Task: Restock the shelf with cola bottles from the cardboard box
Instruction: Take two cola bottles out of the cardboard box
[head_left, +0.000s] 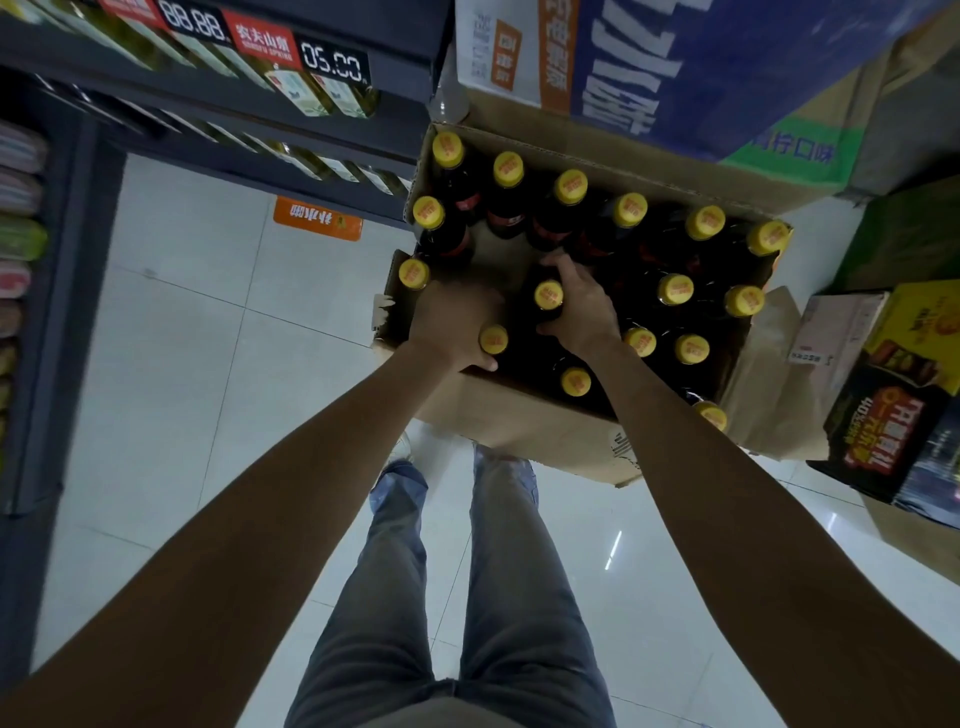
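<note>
Two hands in an open box (519, 415) on pale floor tiles (208, 364), shelf (249, 111) at left, left hand (454, 325) gripping one yellow-capped bottle (493, 340) at the near edge, right hand (584, 306) gripping another bottle (548, 295) mid-box.

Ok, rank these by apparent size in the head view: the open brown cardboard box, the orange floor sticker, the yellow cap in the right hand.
1. Open brown cardboard box
2. Orange floor sticker
3. Yellow cap, held by the right hand
</note>
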